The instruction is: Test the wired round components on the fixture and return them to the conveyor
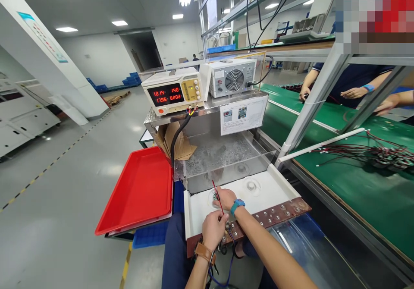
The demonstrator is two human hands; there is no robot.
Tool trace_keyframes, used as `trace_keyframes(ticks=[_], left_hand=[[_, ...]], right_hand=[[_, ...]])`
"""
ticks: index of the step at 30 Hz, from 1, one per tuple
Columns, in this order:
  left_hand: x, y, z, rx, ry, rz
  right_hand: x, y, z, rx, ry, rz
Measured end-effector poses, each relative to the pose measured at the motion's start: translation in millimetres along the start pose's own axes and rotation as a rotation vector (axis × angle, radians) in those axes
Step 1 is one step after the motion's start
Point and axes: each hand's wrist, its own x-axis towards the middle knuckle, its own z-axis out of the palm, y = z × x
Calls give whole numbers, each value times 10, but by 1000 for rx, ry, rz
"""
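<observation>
My left hand [213,229], with a brown strap at the wrist, pinches a thin red wire [220,202] near the front edge of a white tray [200,205]. Just beyond it, my right hand [226,198], wearing a teal wristband, closes on a small green circuit board [214,196]. The board is mostly covered by the fingers. It sits over a round fixture on the tray's left side; a second round fixture [251,186] shows to the right. Along the tray's front runs a brown strip [274,213] with metal studs, and dark cables hang below it.
A power supply [174,91] with red digits and a grey fan unit [233,77] stand on a metal shelf. To the left lies a red tray [139,190]. At right, co-workers' hands are over a green conveyor [310,151] bearing bundled wired parts [393,155].
</observation>
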Motion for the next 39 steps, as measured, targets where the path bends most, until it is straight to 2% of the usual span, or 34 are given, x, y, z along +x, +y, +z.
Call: trace_keyframes(ticks=[25,39], left_hand=[[-28,-7,16,5,60,-49],[-35,46,-34,6,13,-51]], right_hand=[[-14,-35,43,34,54,-2],[-50,-54,-47,5,17,3]])
